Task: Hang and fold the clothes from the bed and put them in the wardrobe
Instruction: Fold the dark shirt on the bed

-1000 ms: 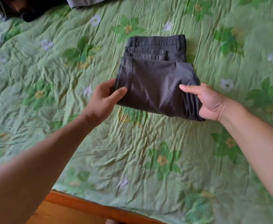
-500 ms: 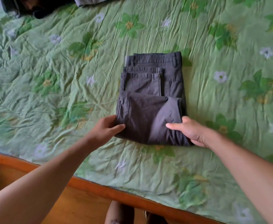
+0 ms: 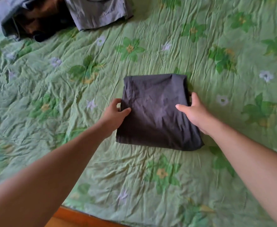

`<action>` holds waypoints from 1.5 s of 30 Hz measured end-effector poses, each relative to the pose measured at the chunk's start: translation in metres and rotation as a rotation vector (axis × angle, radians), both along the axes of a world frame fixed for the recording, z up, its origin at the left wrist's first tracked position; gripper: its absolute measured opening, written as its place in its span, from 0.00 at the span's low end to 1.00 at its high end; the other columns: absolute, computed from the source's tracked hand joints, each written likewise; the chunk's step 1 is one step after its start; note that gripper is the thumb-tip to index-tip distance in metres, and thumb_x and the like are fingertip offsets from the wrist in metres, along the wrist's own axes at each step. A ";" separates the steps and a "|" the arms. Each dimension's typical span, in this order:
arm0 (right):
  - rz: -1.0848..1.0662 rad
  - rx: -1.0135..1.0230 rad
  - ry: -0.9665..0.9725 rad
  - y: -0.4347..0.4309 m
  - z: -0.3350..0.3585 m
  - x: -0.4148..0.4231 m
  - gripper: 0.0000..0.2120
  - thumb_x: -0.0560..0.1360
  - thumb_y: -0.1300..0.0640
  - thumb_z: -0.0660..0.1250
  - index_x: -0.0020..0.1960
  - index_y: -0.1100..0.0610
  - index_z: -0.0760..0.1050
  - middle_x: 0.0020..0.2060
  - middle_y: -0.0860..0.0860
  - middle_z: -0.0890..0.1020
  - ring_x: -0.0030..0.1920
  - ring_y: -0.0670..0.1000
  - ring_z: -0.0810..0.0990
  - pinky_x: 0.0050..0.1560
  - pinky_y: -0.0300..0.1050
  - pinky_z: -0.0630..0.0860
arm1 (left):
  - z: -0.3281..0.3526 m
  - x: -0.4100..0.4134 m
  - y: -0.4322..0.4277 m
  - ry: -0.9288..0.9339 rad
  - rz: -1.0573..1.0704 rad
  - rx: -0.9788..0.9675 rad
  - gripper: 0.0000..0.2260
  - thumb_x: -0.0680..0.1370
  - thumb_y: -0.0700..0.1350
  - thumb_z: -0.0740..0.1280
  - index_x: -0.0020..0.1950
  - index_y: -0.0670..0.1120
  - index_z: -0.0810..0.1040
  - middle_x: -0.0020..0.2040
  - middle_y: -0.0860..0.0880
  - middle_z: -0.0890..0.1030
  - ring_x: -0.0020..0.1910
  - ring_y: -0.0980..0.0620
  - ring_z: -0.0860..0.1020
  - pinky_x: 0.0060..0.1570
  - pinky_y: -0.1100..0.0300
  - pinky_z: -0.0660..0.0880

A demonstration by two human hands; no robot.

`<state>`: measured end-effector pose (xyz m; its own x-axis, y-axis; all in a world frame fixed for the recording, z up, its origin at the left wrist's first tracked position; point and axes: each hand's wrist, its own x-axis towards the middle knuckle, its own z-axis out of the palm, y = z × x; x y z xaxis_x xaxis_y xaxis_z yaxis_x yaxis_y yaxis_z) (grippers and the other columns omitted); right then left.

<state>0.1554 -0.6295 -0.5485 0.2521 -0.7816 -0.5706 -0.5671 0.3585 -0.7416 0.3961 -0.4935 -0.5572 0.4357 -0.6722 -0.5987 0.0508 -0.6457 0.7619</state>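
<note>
Dark grey trousers (image 3: 155, 112) lie folded into a compact rectangle on the green flowered bed cover (image 3: 151, 169). My left hand (image 3: 114, 114) grips the left edge of the bundle, thumb on top and fingers at the side. My right hand (image 3: 195, 113) grips the right edge, thumb lying on the top layer and fingers tucked round the side. The waistband is hidden under the top fold.
A heap of dark and grey clothes (image 3: 28, 18) lies at the far left of the bed, with a folded grey garment (image 3: 98, 12) beside it. The orange wooden bed frame (image 3: 78, 217) runs along the near edge.
The lower half of the trousers was folded up over the waistband, which is now covered. Both hands moved forward with the fold and hold the bundle's sides.
</note>
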 end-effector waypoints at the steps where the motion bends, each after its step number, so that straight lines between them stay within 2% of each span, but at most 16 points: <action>1: 0.014 -0.013 0.080 0.000 -0.007 0.002 0.39 0.74 0.50 0.74 0.79 0.52 0.59 0.72 0.55 0.72 0.70 0.58 0.73 0.72 0.54 0.69 | -0.006 0.000 -0.005 -0.066 -0.016 0.083 0.17 0.79 0.47 0.70 0.66 0.52 0.73 0.51 0.46 0.83 0.49 0.46 0.83 0.54 0.50 0.81; 4: -0.019 -0.083 0.230 0.022 -0.018 -0.006 0.38 0.78 0.53 0.70 0.81 0.49 0.54 0.75 0.58 0.68 0.72 0.61 0.70 0.69 0.51 0.66 | -0.008 -0.008 0.003 -0.138 -0.004 0.104 0.25 0.78 0.50 0.71 0.72 0.54 0.66 0.49 0.50 0.79 0.47 0.51 0.81 0.51 0.53 0.79; 7: -0.006 -0.194 0.339 0.060 -0.023 -0.030 0.34 0.80 0.51 0.68 0.80 0.52 0.57 0.73 0.60 0.71 0.69 0.64 0.73 0.67 0.54 0.69 | -0.008 -0.015 0.033 -0.123 -0.012 0.081 0.29 0.77 0.49 0.72 0.74 0.60 0.61 0.50 0.45 0.81 0.46 0.47 0.83 0.47 0.45 0.82; 10: 0.077 -0.202 0.445 0.085 -0.031 -0.052 0.28 0.81 0.50 0.66 0.77 0.57 0.64 0.69 0.62 0.75 0.65 0.66 0.76 0.62 0.55 0.71 | -0.013 -0.019 0.062 -0.171 -0.118 0.055 0.27 0.79 0.45 0.70 0.73 0.60 0.62 0.42 0.43 0.82 0.34 0.49 0.79 0.32 0.52 0.77; 12: 0.088 -0.201 0.465 0.086 -0.035 -0.054 0.26 0.81 0.49 0.65 0.75 0.59 0.66 0.68 0.64 0.76 0.64 0.67 0.76 0.61 0.56 0.71 | -0.017 -0.017 0.065 -0.211 -0.137 0.035 0.28 0.80 0.44 0.69 0.74 0.59 0.61 0.37 0.44 0.79 0.30 0.53 0.75 0.30 0.57 0.71; 14: 0.102 -0.244 0.512 0.082 -0.037 -0.047 0.25 0.81 0.50 0.66 0.74 0.59 0.67 0.64 0.65 0.78 0.61 0.68 0.77 0.58 0.57 0.73 | -0.019 -0.017 0.060 -0.311 -0.196 0.028 0.29 0.80 0.43 0.68 0.76 0.58 0.59 0.42 0.46 0.80 0.37 0.52 0.78 0.37 0.57 0.74; 16: 0.142 -0.426 0.559 0.080 -0.035 -0.039 0.27 0.79 0.54 0.68 0.75 0.58 0.66 0.62 0.65 0.78 0.58 0.69 0.77 0.56 0.59 0.74 | -0.018 -0.022 0.052 -0.515 -0.301 0.032 0.29 0.80 0.43 0.67 0.77 0.56 0.59 0.59 0.46 0.77 0.54 0.46 0.79 0.52 0.52 0.76; 18: 0.270 -0.726 0.569 0.083 -0.031 -0.027 0.29 0.75 0.57 0.69 0.75 0.57 0.66 0.65 0.62 0.74 0.61 0.67 0.75 0.57 0.61 0.74 | -0.017 -0.031 0.046 -0.785 -0.411 -0.011 0.28 0.80 0.46 0.65 0.79 0.54 0.60 0.72 0.43 0.66 0.68 0.42 0.70 0.65 0.48 0.72; 20: 0.438 -0.925 0.519 0.084 -0.032 -0.011 0.28 0.77 0.54 0.67 0.76 0.55 0.67 0.73 0.61 0.68 0.71 0.66 0.69 0.67 0.65 0.68 | -0.023 -0.039 0.041 -0.993 -0.557 -0.077 0.29 0.80 0.51 0.63 0.80 0.54 0.58 0.80 0.41 0.54 0.78 0.40 0.57 0.73 0.44 0.62; 23: 0.725 -0.855 0.603 0.076 -0.051 0.005 0.33 0.80 0.40 0.58 0.82 0.49 0.56 0.81 0.57 0.53 0.81 0.60 0.49 0.78 0.67 0.49 | -0.051 -0.038 0.039 -1.108 -0.748 -0.080 0.29 0.82 0.58 0.57 0.82 0.57 0.52 0.82 0.43 0.46 0.81 0.43 0.46 0.76 0.42 0.57; 27: 0.787 -0.692 0.644 0.051 -0.081 -0.009 0.38 0.78 0.30 0.45 0.82 0.44 0.38 0.81 0.53 0.36 0.81 0.53 0.37 0.79 0.63 0.44 | -0.071 -0.024 0.027 -1.125 -0.862 -0.064 0.31 0.81 0.61 0.53 0.82 0.58 0.47 0.82 0.42 0.43 0.81 0.43 0.44 0.77 0.42 0.52; 32: 0.662 -0.826 0.587 0.025 -0.077 0.015 0.35 0.79 0.33 0.49 0.82 0.45 0.50 0.82 0.55 0.46 0.82 0.56 0.44 0.78 0.67 0.46 | -0.064 -0.009 -0.016 -1.266 -0.897 -0.130 0.32 0.81 0.64 0.52 0.82 0.56 0.47 0.82 0.41 0.43 0.81 0.42 0.43 0.77 0.38 0.49; 36: 0.691 -0.725 0.708 -0.018 -0.076 0.037 0.35 0.79 0.30 0.46 0.82 0.41 0.41 0.81 0.54 0.37 0.81 0.54 0.35 0.76 0.71 0.40 | -0.062 0.013 -0.071 -1.155 -0.937 -0.058 0.32 0.81 0.68 0.49 0.81 0.60 0.42 0.82 0.42 0.41 0.81 0.42 0.41 0.77 0.38 0.47; 39: 0.681 -0.577 0.620 -0.032 -0.081 0.042 0.36 0.79 0.30 0.48 0.81 0.40 0.41 0.81 0.52 0.35 0.80 0.52 0.33 0.77 0.68 0.42 | -0.060 0.022 -0.094 -1.025 -0.993 0.060 0.34 0.78 0.71 0.50 0.80 0.63 0.39 0.82 0.44 0.41 0.81 0.44 0.42 0.78 0.41 0.47; 42: 0.411 -0.623 0.478 -0.044 -0.069 0.047 0.35 0.79 0.39 0.64 0.81 0.46 0.57 0.81 0.59 0.49 0.81 0.60 0.49 0.78 0.59 0.52 | -0.042 0.025 -0.114 -0.975 -0.950 0.070 0.37 0.76 0.69 0.60 0.80 0.61 0.48 0.79 0.42 0.56 0.77 0.39 0.56 0.71 0.39 0.60; 45: 0.215 -0.468 0.421 -0.066 -0.047 0.051 0.40 0.74 0.47 0.74 0.80 0.50 0.60 0.75 0.62 0.66 0.73 0.62 0.67 0.72 0.51 0.64 | -0.020 0.035 -0.136 -0.768 -0.815 0.067 0.36 0.74 0.57 0.71 0.78 0.53 0.60 0.69 0.41 0.69 0.65 0.40 0.71 0.59 0.49 0.72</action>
<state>0.2060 -0.6952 -0.5953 0.2599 -0.9281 -0.2665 -0.8650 -0.1011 -0.4914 0.4316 -0.6299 -0.5776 0.1494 -0.9016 -0.4059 -0.8744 -0.3121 0.3715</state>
